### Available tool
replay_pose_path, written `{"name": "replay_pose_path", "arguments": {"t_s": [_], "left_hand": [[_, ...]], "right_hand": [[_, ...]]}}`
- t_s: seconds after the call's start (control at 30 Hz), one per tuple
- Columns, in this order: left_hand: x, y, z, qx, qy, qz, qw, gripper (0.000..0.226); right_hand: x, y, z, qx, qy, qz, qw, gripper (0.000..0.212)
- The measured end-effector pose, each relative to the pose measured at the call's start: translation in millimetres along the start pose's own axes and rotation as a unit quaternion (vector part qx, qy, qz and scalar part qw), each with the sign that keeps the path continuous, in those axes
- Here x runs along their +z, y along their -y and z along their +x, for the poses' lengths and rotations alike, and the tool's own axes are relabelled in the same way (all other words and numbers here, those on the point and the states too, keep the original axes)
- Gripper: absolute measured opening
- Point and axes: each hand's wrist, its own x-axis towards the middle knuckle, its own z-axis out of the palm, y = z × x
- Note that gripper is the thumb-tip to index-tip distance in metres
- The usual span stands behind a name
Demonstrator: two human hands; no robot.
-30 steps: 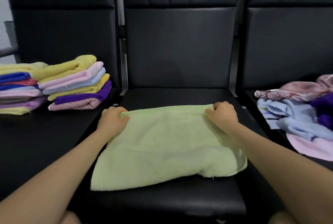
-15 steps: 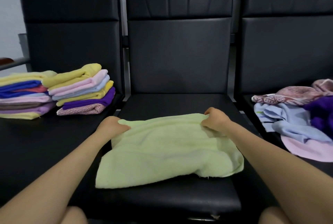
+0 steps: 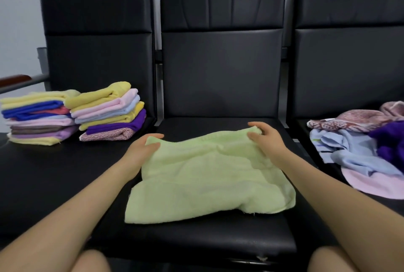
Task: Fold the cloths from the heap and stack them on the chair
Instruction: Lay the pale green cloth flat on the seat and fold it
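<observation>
Head view shows the light green cloth (image 3: 209, 175) on the middle chair (image 3: 220, 70), its far edge now lifted off the seat and drawn nearer since a second ago, so the next fold is judged under way. Left hand (image 3: 142, 150) and right hand (image 3: 265, 140) each have their fingers grasping one far corner. Two folded stacks (image 3: 72, 114) stand on the left chair (image 3: 96, 37); one unfolded heap (image 3: 360, 147) lies on the right chair (image 3: 349, 53).
</observation>
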Motion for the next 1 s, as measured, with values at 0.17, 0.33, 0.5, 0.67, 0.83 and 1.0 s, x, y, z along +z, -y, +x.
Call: {"name": "replay_pose_path", "arguments": {"t_s": [0.17,0.33,0.5,0.67,0.83,1.0], "left_hand": [[3.9,-2.8,-11.4,-0.036,-0.031,0.015,0.999,0.023],[-6.5,-7.0,-19.4,-0.045,-0.097,-0.008,0.994,0.020],[-13.6,-39.2,-41.8,0.031,-0.162,-0.068,0.984,0.013],[-25.2,-110.2,-58.1,0.081,-0.237,-0.147,0.957,0.024],[-45.5,-188.5,-70.6,0.199,-0.247,-0.139,0.938,0.021],[-53.4,-227.5,-82.2,0.229,-0.225,-0.153,0.935,0.007]], "right_hand": [[1.6,6.2,-7.6,-0.004,0.023,0.020,1.000,0.014],[-1.9,13.6,-14.1,-0.009,-0.021,0.024,0.999,0.032],[-3.8,45.1,-31.3,-0.016,-0.091,0.126,0.988,0.033],[-24.0,115.5,-35.7,-0.056,-0.108,0.207,0.971,0.039],[-67.0,202.6,-41.3,-0.152,-0.140,0.219,0.954,0.016],[-95.1,234.6,-48.7,-0.157,-0.124,0.241,0.950,0.006]]}}
